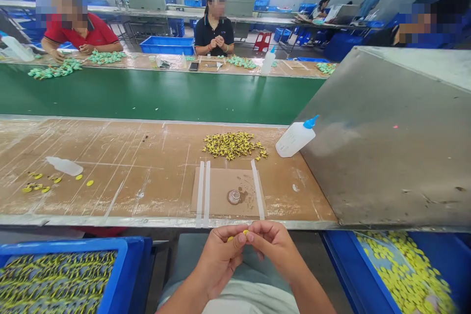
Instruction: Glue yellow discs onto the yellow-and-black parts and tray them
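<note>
Just past the table's front edge, above my lap, my two hands meet at the fingertips. My left hand (223,256) is closed in a pinch, and a small yellow piece (246,231) shows between its thumb and the other hand's fingers. My right hand (274,245) pinches the same spot, thumb against finger. A bit more yellow peeks out by the left fingers; its shape is mostly covered. Beyond the hands lies a taped cardboard sheet (221,184) with a small round whitish cap-like dish (234,197) and wet spots beside it. A pile of small yellow-and-dark pieces (233,145) sits behind.
A glue-type bottle with blue tip (295,139) leans against a metal box (390,142). At left lie a small clear bottle (65,166) and yellow discs (45,189). Blue bins (134,260) (362,274) flank me, holding yellow pieces. Co-workers sit beyond the green belt (158,93).
</note>
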Available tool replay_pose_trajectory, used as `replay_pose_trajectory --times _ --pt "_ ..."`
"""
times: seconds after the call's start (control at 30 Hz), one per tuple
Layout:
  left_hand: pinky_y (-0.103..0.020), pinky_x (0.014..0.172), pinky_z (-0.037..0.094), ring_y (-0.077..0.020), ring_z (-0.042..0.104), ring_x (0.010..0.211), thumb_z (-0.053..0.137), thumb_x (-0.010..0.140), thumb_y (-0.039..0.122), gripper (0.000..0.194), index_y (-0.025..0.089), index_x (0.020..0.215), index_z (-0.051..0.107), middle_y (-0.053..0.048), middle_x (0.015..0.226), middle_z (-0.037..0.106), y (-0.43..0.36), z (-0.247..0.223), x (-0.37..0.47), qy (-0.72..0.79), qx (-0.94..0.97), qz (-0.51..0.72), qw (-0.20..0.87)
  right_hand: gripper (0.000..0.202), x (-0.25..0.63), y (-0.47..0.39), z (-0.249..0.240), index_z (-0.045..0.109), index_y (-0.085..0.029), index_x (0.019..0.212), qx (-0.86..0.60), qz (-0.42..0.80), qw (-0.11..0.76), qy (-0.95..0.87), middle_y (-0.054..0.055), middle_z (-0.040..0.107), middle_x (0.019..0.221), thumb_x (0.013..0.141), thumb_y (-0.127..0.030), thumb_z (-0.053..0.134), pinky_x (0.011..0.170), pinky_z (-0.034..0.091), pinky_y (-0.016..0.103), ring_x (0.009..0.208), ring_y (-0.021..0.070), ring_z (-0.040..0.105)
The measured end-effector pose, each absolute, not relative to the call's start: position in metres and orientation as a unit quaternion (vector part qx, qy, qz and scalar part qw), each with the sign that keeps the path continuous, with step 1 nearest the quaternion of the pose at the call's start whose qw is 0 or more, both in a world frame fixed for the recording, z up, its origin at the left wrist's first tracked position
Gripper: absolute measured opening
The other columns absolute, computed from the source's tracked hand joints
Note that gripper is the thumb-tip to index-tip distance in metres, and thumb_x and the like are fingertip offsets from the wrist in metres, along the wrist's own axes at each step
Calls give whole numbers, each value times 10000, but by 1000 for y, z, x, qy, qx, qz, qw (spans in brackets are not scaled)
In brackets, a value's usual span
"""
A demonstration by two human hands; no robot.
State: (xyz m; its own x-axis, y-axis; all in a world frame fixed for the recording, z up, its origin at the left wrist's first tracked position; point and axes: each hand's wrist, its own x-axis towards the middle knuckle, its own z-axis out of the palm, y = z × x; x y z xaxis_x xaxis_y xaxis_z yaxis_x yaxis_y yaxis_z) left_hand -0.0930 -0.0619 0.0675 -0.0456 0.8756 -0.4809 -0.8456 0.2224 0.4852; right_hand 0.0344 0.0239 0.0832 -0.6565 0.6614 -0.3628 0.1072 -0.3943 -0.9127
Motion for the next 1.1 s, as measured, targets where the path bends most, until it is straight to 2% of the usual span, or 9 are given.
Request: replay_pose_trajectory --times 0.17,0.33,0.43,0.5,0.6,0.67,0.77,0.93,1.1 --pt "-182 424 159 -18 193 469 852 650 259 253 165 871 774 65 534 410 -74 66 -85 379 15 642 666 348 37 35 85 722 -113 672 -344 759 110 -542 -17 544 486 618 -437 837 398 196 190 426 35 311" --pt "-168 421 168 -17 197 476 850 655 281 330 153 945 759 65 549 412 -85 62 -77 396 4 659 639 365 37 31 78 719 -118 694 -347 744 99 -562 -25 537 487 625 -459 828 382 236 183 415 40 345" --pt "-152 414 184 -14 183 464 824 696 271 304 143 961 746 78 527 380 -87 59 -76 384 0 663 642 396 39 22 73 712 -124 727 -342 740 113 -568 -16 566 529 630 -494 814 386 288 182 422 48 388" --pt "-135 409 199 -8 194 465 804 725 249 252 139 942 736 55 568 449 -85 60 -78 361 -8 670 649 427 41 27 70 714 -127 786 -341 726 124 -585 -15 567 536 663 -531 778 394 314 191 420 57 405" --pt "-109 405 230 -3 264 490 777 757 220 182 149 911 712 -9 742 580 -77 65 -87 312 -40 689 654 480 44 63 67 719 -128 860 -398 603 178 -668 6 593 563 762 -593 649 428 378 224 445 95 472" --pt "-95 406 261 -4 323 508 762 772 199 148 154 897 697 -21 793 591 -71 69 -97 281 -66 703 650 494 43 102 67 725 -136 856 -478 415 235 -738 31 629 600 814 -599 559 489 416 250 518 132 537" --pt "-85 427 339 -13 429 553 753 774 160 137 146 894 688 -24 799 583 -63 72 -114 254 -90 727 632 453 36 164 65 727 -150 897 -534 293 248 -753 74 690 730 834 -555 534 593 420 292 653 184 596" --pt "-109 570 517 -71 616 723 771 736 105 200 146 917 696 -47 876 636 -50 65 -146 279 -115 758 578 372 13 221 49 734 -169 900 -543 205 216 -785 84 713 792 818 -501 589 660 401 312 734 215 617" --pt "-103 607 552 -76 670 751 714 777 67 165 152 918 704 -63 928 684 -37 57 -170 310 -130 765 549 333 -1 237 33 747 -158 860 -522 177 188 -813 96 731 839 770 -472 680 682 420 310 769 223 638"
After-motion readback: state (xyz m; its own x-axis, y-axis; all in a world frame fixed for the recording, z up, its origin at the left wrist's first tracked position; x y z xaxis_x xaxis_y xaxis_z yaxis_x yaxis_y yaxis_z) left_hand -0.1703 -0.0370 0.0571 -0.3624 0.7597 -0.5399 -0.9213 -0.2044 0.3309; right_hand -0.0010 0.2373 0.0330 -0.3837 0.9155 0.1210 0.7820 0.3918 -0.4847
